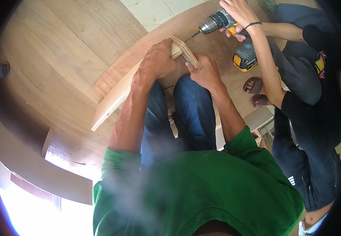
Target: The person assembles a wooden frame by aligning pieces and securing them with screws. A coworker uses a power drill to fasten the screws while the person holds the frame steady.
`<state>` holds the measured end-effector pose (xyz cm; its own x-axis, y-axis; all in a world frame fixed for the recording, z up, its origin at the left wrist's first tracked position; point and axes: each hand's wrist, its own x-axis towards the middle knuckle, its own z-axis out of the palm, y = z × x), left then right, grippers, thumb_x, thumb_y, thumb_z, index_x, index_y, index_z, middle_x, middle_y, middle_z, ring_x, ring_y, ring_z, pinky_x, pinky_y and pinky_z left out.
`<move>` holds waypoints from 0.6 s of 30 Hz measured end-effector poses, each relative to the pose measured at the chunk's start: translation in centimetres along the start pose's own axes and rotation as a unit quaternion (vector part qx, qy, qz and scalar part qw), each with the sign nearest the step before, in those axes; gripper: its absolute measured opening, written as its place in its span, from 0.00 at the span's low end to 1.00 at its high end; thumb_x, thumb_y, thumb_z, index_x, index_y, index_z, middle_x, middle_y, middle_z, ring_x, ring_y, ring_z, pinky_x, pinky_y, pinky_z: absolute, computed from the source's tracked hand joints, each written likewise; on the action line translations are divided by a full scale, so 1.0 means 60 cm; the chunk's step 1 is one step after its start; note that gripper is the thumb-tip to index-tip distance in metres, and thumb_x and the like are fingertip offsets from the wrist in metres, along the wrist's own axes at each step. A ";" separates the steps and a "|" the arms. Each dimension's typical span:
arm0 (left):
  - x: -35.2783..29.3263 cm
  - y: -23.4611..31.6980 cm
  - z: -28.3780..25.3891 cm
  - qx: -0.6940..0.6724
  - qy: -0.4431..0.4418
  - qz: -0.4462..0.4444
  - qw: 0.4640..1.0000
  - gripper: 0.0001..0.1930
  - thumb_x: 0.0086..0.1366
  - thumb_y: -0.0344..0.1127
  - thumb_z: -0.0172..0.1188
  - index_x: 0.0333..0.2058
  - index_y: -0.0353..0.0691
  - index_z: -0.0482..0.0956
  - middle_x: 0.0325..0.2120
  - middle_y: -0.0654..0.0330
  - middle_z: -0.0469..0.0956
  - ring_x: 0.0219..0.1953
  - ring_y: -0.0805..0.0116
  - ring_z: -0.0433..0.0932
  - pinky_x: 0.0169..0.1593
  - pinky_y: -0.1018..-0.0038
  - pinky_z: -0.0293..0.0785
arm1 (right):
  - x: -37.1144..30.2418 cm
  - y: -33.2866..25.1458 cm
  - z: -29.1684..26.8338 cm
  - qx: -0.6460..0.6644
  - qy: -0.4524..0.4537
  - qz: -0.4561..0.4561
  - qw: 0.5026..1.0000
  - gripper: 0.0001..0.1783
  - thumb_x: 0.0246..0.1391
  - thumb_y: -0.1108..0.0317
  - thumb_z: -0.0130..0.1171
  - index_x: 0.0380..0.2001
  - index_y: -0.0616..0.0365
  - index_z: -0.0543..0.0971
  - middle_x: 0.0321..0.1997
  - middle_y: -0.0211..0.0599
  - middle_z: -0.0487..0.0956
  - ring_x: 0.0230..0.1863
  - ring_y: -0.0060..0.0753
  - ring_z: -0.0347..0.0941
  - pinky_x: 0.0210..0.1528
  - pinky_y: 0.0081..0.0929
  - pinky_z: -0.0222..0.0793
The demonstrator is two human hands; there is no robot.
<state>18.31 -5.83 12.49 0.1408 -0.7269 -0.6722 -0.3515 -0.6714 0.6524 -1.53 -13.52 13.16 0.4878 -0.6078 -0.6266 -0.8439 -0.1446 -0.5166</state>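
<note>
A long pale plywood board (113,104) slants from the lower left up to my hands. Across its upper end sits a short plywood strip (187,51), meeting it at a corner. My left hand (159,59) is wrapped over the board's end, close to that corner. The strip's lower end is in the grip of my right hand (206,72), thumb pressed against it. A co-worker's hands (241,17) hold a grey and yellow cordless drill (213,23). Its bit (193,36) points at the strip's outer face; whether it touches cannot be made out.
A wide curved wooden panel (115,72) lies under the board on the plank floor (60,43). The co-worker's sandalled foot (253,85) is to the right. At lower left stands a curved grey panel (40,165). My knees (194,98) are below the joint.
</note>
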 end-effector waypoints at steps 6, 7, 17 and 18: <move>0.004 0.009 -0.009 -0.008 -0.022 -0.043 0.999 0.41 0.55 0.26 0.59 0.73 0.35 0.74 0.56 0.32 0.84 0.64 0.37 0.82 0.68 0.55 0.77 | 0.000 0.000 -0.001 0.004 0.003 0.005 1.000 0.18 0.60 0.67 0.68 0.53 0.51 0.88 0.41 0.57 0.88 0.47 0.67 0.85 0.51 0.55 0.81; 0.005 0.006 -0.006 -0.006 -0.017 -0.041 0.999 0.41 0.55 0.26 0.59 0.73 0.36 0.74 0.57 0.32 0.84 0.65 0.37 0.81 0.68 0.55 0.77 | -0.001 0.004 0.001 0.005 0.005 -0.006 1.000 0.17 0.60 0.67 0.68 0.53 0.50 0.88 0.40 0.57 0.88 0.47 0.67 0.86 0.51 0.55 0.81; 0.023 -0.032 0.014 -0.009 -0.040 0.060 0.997 0.39 0.54 0.27 0.58 0.69 0.31 0.79 0.59 0.40 0.86 0.63 0.47 0.85 0.69 0.58 0.78 | -0.002 0.023 0.024 -0.018 -0.007 0.030 0.999 0.18 0.38 0.62 0.76 0.35 0.55 0.91 0.34 0.53 0.89 0.41 0.61 0.89 0.49 0.54 0.84; 0.029 -0.024 0.014 -0.072 -0.071 0.073 0.992 0.39 0.52 0.24 0.54 0.68 0.29 0.79 0.57 0.42 0.87 0.60 0.50 0.87 0.66 0.58 0.81 | -0.006 0.022 0.020 -0.043 -0.003 0.007 0.999 0.17 0.39 0.62 0.75 0.36 0.56 0.92 0.36 0.53 0.90 0.42 0.60 0.89 0.51 0.55 0.84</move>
<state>18.26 -6.03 10.08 -0.0372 -0.7975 -0.6022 -0.2212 -0.5811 0.7832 -2.54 -12.54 12.02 0.4765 -0.6050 -0.6380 -0.8670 -0.2026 -0.4553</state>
